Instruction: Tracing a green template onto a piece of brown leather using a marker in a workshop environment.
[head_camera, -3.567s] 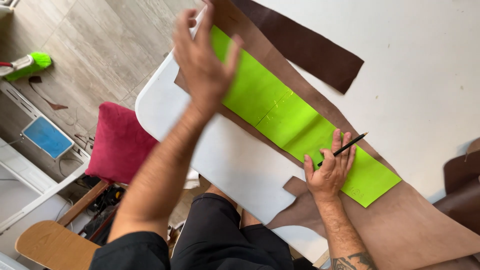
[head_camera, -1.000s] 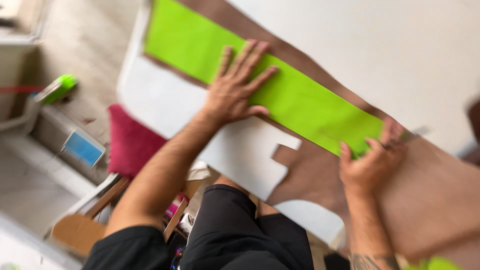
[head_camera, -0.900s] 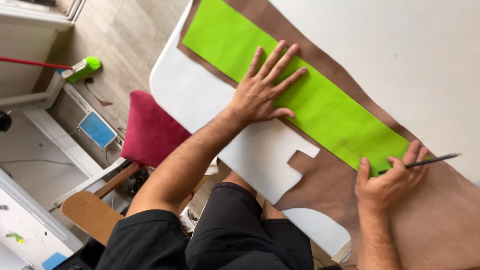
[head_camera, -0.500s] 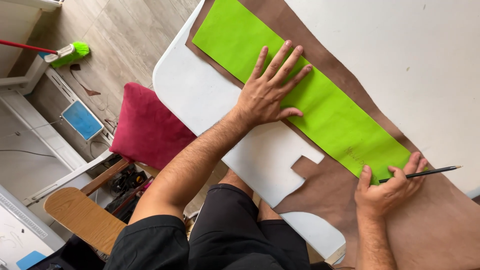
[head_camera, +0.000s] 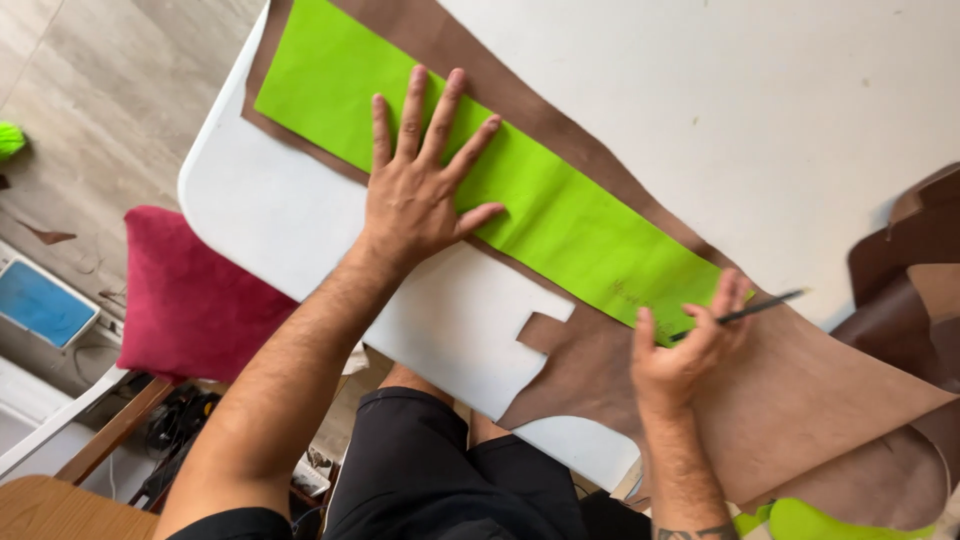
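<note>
Green paper strip lies diagonally across frame centre on brown leather. Left hand presses it flat, fingers spread. Right hand pinches a pencil at the strip's lower-right end; no traced outline visible on the leather yet.

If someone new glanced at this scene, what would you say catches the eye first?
The bright green paper strip lying slantwise on brown leather across the white table. The left hand presses flat on it, while the right hand holds a dark pencil at its end.
</note>
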